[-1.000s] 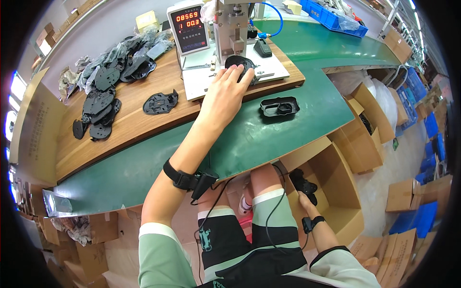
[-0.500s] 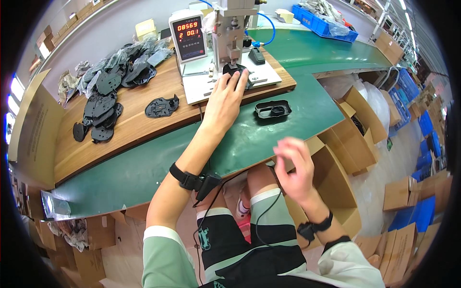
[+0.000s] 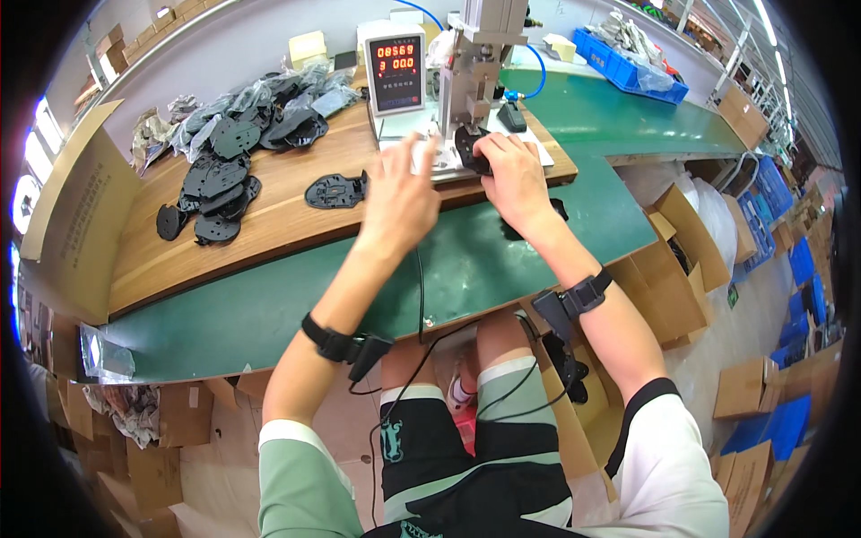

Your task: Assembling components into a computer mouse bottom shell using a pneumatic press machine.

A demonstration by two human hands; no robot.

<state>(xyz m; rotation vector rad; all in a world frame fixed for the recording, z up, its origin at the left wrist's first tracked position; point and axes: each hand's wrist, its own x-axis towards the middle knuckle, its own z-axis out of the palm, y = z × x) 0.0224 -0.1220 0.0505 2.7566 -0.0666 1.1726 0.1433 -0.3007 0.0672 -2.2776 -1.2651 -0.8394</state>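
My right hand (image 3: 513,175) has its fingers closed on the edge of a black plastic shell part (image 3: 469,150), which is tilted up under the head of a bench press (image 3: 478,81). Left of it, my left hand (image 3: 401,193) hovers over the front of the white press base (image 3: 529,143), slightly smeared by motion, fingers apart and nothing in them. A single flat black plastic part (image 3: 334,190) lies on the wooden board just left of that hand. Behind my right wrist, a black tray-like piece (image 3: 560,209) on the green table is mostly hidden.
Black parts (image 3: 220,177) and grey plastic bags (image 3: 197,134) heap up on the wooden board (image 3: 287,229). A display box (image 3: 397,73) with red digits stands beside the press. Cardboard boxes (image 3: 691,269) sit right of the table; a blue crate (image 3: 628,70) stands at the back.
My right hand has risen from above my lap to the press and gripped the black shell part. My left hand has let go of it and drawn left. The part now tilts upward; the display digits differ.
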